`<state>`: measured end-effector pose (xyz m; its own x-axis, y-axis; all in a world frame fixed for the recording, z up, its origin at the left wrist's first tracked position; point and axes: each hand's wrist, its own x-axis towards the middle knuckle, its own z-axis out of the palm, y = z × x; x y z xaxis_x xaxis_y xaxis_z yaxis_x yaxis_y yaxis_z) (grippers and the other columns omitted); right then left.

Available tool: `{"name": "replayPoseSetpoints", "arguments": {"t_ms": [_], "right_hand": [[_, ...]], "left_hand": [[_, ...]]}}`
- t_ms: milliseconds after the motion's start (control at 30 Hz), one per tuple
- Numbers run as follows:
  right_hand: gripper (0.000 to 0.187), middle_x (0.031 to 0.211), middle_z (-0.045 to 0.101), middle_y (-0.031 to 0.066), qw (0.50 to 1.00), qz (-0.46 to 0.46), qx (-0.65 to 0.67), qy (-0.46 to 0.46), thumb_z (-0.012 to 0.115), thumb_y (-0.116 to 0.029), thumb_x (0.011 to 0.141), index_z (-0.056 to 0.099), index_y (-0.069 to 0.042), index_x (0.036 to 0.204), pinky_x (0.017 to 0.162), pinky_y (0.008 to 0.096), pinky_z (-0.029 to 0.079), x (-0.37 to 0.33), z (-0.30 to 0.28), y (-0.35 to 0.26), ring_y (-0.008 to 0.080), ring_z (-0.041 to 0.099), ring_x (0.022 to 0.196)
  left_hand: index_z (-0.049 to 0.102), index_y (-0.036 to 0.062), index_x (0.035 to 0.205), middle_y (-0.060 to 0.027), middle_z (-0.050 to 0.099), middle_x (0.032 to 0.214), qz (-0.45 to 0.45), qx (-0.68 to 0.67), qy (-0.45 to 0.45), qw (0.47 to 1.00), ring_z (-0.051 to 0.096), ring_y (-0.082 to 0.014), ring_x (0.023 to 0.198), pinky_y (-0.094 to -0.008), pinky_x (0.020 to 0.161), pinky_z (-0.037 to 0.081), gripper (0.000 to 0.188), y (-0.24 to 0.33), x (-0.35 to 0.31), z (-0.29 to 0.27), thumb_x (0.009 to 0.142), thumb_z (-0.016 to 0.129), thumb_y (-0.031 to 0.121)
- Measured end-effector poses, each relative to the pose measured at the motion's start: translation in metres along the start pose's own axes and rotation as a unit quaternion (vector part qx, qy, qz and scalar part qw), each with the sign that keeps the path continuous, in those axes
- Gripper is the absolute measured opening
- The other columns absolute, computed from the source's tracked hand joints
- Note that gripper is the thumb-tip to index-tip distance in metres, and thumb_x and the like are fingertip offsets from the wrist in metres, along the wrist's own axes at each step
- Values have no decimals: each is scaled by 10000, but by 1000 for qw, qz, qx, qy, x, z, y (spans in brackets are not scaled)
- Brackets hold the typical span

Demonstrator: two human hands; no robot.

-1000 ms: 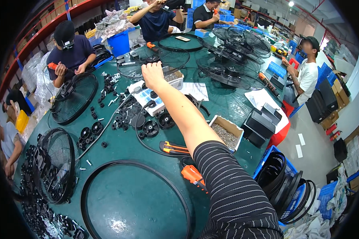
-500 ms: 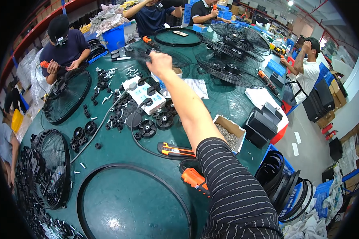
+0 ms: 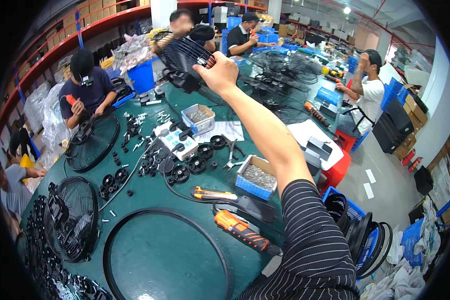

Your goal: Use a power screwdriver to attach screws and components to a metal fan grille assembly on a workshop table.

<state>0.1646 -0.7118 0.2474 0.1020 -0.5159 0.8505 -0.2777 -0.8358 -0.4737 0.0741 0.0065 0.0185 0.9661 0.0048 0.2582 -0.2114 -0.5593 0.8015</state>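
My right hand (image 3: 221,74) reaches over the far part of the table, its fingers closed on the rim of a black wire fan head (image 3: 177,60). The fan is raised and tilted, with a dark motor part on its lower left side; its outline is partly smeared by motion. My left hand is out of view. On the table nearer to me lie a large black ring (image 3: 116,222), an orange cordless screwdriver (image 3: 240,230) and an orange utility knife (image 3: 212,193).
Small boxes of screws (image 3: 256,175), a white power strip (image 3: 175,140) with cables, black knobs (image 3: 197,165) and loose screws cover the middle. Fans stand at left (image 3: 71,217); more lie at far right (image 3: 280,75). Co-workers sit around the table. A blue crate (image 3: 355,200) holds black rings.
My right hand has lifted the fan off the table and moved slightly right. The screw box formerly behind my hand now shows. The view has shifted, and a far co-worker's head has come into view.
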Motion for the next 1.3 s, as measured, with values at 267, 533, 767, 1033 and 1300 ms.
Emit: {"name": "replayPoseSetpoints", "arguments": {"t_ms": [267,533,767,1033,1300], "right_hand": [[340,687,650,29,934,-12,352,-66,860,-280,761,633,-28,754,599,270,507,3,-185,-107,123,636,629],[246,674,577,12,716,260,612,-211,621,-242,955,570,-107,756,675,333,541,-126,-273,-124,137,601,616],[334,595,463,-25,521,504,661,-196,646,-313,948,534,-156,675,628,313,468,-247,-285,-140,131,484,547],[375,691,600,26,323,562,734,-200,601,-431,966,606,-125,750,623,325,511,-312,-258,-168,170,604,627],[844,1419,428,226,834,60,473,-277,731,-387,873,277,14,1461,1090,430,372,-280,-280,-177,338,469,1306]], "left_hand": [[388,-37,1456,-193,421,1499,137,-144,-43,979,383,-331,1405,-468,1152,284,654,38,46,24,854,603,100],[227,27,1525,-222,376,1511,78,-639,-297,705,390,-377,1391,-513,1107,365,968,142,59,38,796,780,343],[200,35,1529,-254,409,1479,223,-598,-161,753,504,-422,1296,-502,864,589,980,162,6,-52,790,780,315],[266,186,1534,-167,397,1505,179,-692,-387,583,494,-418,1284,-549,1034,428,746,157,-30,-53,941,460,596],[185,231,1527,-164,357,1515,114,-666,-458,578,490,-433,1279,-528,1029,444,714,95,-33,-44,942,481,514]]}}
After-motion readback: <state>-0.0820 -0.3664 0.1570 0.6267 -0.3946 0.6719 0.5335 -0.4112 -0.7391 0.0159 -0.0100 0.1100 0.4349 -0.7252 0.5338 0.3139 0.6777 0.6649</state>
